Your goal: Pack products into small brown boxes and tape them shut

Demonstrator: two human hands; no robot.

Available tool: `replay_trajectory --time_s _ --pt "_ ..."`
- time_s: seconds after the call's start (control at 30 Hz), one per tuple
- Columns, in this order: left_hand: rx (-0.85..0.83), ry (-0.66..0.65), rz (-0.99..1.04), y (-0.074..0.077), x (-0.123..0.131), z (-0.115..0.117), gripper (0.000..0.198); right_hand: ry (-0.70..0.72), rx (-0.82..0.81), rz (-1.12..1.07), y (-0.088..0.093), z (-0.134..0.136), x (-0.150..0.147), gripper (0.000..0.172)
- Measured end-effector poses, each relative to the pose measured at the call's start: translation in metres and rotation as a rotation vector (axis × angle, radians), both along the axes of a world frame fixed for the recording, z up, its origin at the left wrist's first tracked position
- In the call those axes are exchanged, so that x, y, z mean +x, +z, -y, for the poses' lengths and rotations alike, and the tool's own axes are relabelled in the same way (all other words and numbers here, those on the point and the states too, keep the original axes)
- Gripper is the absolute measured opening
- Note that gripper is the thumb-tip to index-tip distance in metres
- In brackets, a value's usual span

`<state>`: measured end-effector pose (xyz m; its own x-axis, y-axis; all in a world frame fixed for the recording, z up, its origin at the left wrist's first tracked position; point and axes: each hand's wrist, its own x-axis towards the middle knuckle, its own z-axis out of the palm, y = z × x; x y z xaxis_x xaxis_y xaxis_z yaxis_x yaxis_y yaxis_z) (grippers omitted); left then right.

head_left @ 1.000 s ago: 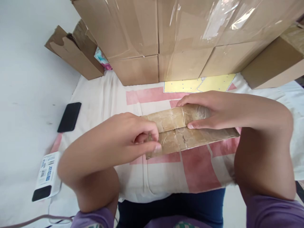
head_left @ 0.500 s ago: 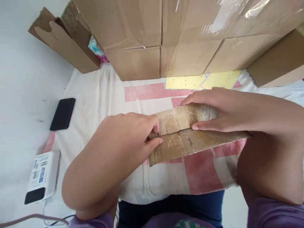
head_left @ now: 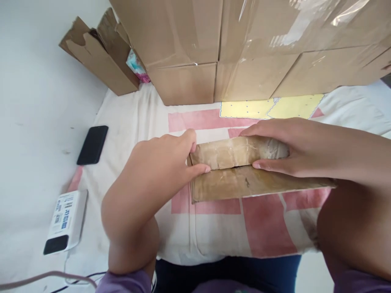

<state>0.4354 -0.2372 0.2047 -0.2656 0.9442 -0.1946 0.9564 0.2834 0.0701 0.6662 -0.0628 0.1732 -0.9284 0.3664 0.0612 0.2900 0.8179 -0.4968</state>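
Note:
A worn cardboard box (head_left: pixel 265 184) with a narrow top covered in wrinkled brown tape (head_left: pixel 227 152) lies at a slant over the cloth. My left hand (head_left: pixel 161 162) grips its left end, thumb on the near edge and fingers curled at the far corner. My right hand (head_left: pixel 284 142) spans the narrow top toward the right, thumb on the near side and fingers on the far side. The hand covers part of the right end, where the tape looks clear and crumpled. What is inside the box cannot be seen.
Large taped cartons (head_left: pixel 189 83) stand along the back, with yellow paper (head_left: pixel 244 109) at their foot. To the left are an open carton (head_left: pixel 100 61), a black phone (head_left: pixel 92 145), and a white device (head_left: pixel 69 219) with a cable (head_left: pixel 45 276). A patterned cloth (head_left: pixel 214 240) lies underneath.
My left fingers have lifted off the top and shifted to the box's left corner, uncovering that end. The box's left end has turned slightly. The camera view has swung a little left.

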Motion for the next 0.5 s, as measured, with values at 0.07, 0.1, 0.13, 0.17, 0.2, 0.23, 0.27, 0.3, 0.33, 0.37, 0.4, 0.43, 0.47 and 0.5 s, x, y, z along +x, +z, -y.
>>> replay_trajectory --time_s 0.07,0.1,0.13,0.17,0.2,0.23,0.27,0.3,0.33,0.37,0.4,0.43,0.47,0.5 --pt "0.020 0.003 0.042 -0.002 -0.006 -0.004 0.029 0.052 -0.020 0.051 0.007 0.000 -0.004 0.053" --pt "0.032 0.000 0.072 -0.004 -0.010 -0.005 0.026 0.037 -0.021 0.045 0.011 0.001 -0.004 0.054" --pt "0.047 -0.006 0.105 -0.006 -0.013 -0.006 0.024 -0.010 -0.010 0.012 0.014 0.004 -0.003 0.055" --pt "0.064 -0.014 0.139 -0.009 -0.017 -0.007 0.023 -0.058 0.007 -0.025 0.015 0.008 0.000 0.056" --pt "0.085 -0.024 0.173 -0.011 -0.021 -0.007 0.023 -0.105 0.020 -0.067 0.013 0.014 0.005 0.058" --pt "0.104 -0.033 0.205 -0.014 -0.024 -0.007 0.023 -0.141 0.019 -0.111 0.008 0.019 0.012 0.060" --pt "0.122 -0.039 0.237 -0.018 -0.027 -0.007 0.023 -0.166 0.002 -0.161 0.001 0.026 0.021 0.062" --pt "0.136 -0.044 0.269 -0.021 -0.030 -0.008 0.024 -0.176 -0.044 -0.202 -0.009 0.032 0.032 0.066" --pt "0.147 -0.050 0.301 -0.023 -0.032 -0.008 0.024 -0.167 -0.111 -0.236 -0.021 0.039 0.044 0.070" --pt "0.155 -0.057 0.335 -0.026 -0.035 -0.009 0.024 -0.154 -0.173 -0.281 -0.034 0.046 0.055 0.077" --pt "0.162 -0.068 0.373 -0.028 -0.038 -0.011 0.025 -0.168 -0.213 -0.329 -0.046 0.054 0.066 0.091" --pt "0.165 -0.086 0.417 -0.029 -0.041 -0.014 0.026 -0.204 -0.222 -0.358 -0.058 0.062 0.074 0.105" --pt "0.168 -0.114 0.470 -0.031 -0.045 -0.017 0.027 -0.235 -0.212 -0.369 -0.068 0.070 0.080 0.118" --pt "0.167 -0.154 0.536 -0.032 -0.048 -0.023 0.027 -0.271 -0.186 -0.362 -0.076 0.078 0.084 0.127"
